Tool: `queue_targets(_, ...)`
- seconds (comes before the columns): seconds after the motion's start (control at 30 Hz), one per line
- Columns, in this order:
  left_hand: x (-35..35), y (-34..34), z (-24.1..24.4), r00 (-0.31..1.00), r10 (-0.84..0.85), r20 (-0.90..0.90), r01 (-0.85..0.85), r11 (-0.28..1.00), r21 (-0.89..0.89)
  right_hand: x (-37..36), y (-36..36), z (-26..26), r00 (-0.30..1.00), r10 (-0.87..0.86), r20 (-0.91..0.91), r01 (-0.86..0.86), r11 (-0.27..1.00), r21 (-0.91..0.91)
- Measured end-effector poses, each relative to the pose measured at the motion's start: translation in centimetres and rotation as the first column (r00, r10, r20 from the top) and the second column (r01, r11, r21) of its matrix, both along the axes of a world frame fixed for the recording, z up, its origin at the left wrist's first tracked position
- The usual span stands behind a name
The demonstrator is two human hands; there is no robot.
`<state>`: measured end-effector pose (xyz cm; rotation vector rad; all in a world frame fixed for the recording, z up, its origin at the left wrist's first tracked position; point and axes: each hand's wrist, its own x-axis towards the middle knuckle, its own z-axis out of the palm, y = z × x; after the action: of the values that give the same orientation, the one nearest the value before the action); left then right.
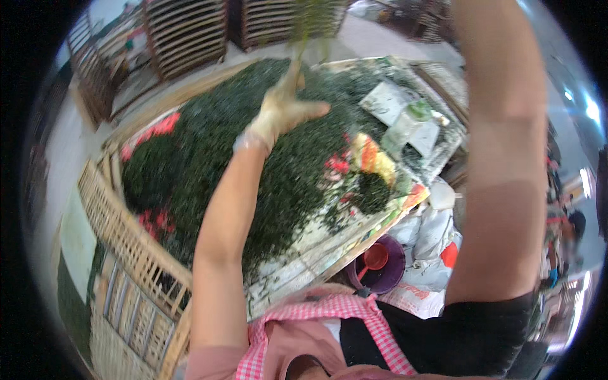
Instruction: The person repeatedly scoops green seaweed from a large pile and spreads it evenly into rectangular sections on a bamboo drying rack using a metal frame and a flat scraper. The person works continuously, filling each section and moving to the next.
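My left hand (285,107), in a pale thin glove, reaches out over a large heap of dark green shredded material (223,137). Its thumb stands well apart from the extended fingers, and I see nothing gripped in it. Blurred green strands (311,23) hang at the top edge, right by the fingertips; whether they touch is unclear. My right arm stretches up past the top edge, so the right hand is out of view. The heap lies on a wood-edged table (285,275), with bright pink bits (156,223) showing around it.
A clear jar with a green lid (419,110) stands by white boards (384,102) at the table's right. A purple basin (396,268) with a red dipper (375,256) and white sacks (434,237) sit below. A bamboo chair (133,232) borders the left; slatted racks (187,38) stand behind.
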<state>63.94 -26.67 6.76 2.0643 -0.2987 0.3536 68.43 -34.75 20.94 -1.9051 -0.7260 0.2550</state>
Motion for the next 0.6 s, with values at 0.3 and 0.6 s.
queue_targets(0.3,-5.9,-1.8,-22.0,0.802,0.305,-0.513,0.194,0.679,0.708,-0.3,0.3,1.2,1.000,-0.009,-0.020,0.010,0.999,0.037)
queue_targets(0.6,-8.4,13.2,-8.0,0.970,0.187,-0.156,-0.135,0.946,0.294,-2.1,0.5,2.2,0.999,-0.026,-0.027,0.027,0.999,0.022)
